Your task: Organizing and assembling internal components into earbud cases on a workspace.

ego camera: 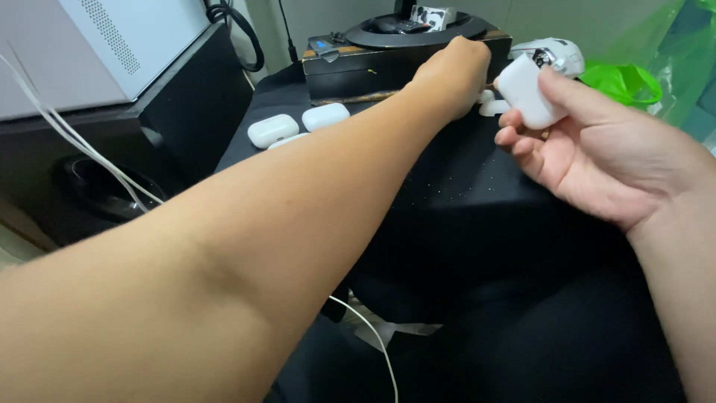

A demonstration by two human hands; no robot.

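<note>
right hand (597, 153) grips white earbud case (526, 93) at fingertips.

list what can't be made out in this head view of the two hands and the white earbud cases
- Left hand: fingers hidden behind its own knuckles; whatever they touch is unseen.
- Small white pieces beside it: mostly covered by that hand.
- Third case on the black cloth: mostly behind the forearm.
- White case in the right hand: lid seam not visible.
</note>
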